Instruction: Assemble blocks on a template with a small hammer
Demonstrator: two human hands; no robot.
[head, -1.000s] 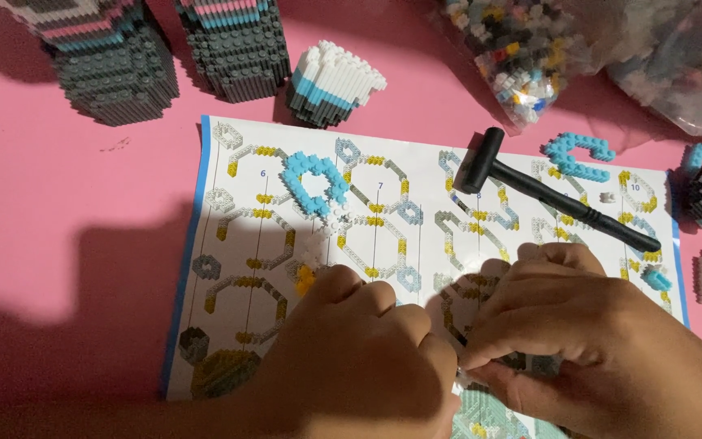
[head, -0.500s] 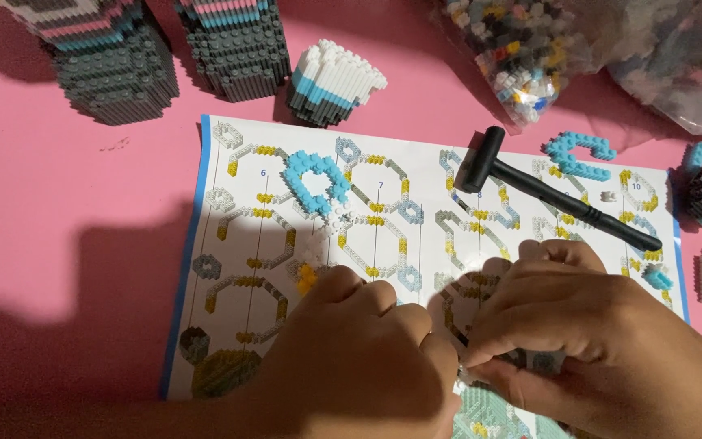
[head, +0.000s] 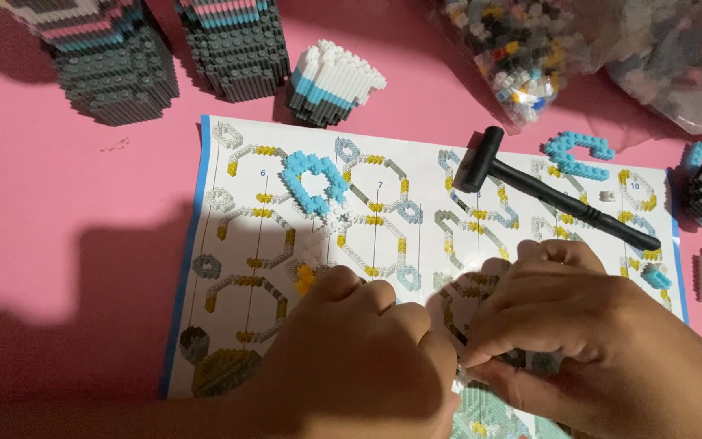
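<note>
Table [head: 67,228]: plain pink; instruction sheet [head: 416,175]: white w/ blue edge, printed grey/yellow/lt-blue ring diagrams. Block stacks: two tall ones [head: 111,69] [head: 233,45] dark grey w/ pink, white & lt-blue bands at top; small stack [head: 335,81] white over lt-blue band; ring piece on sheet [head: 314,180] and curved piece [head: 578,154] lt blue. Hammer [head: 554,191]: all black; bag of bricks [head: 522,57]: clear, mixed grey/white/black/yellow bits.
</note>
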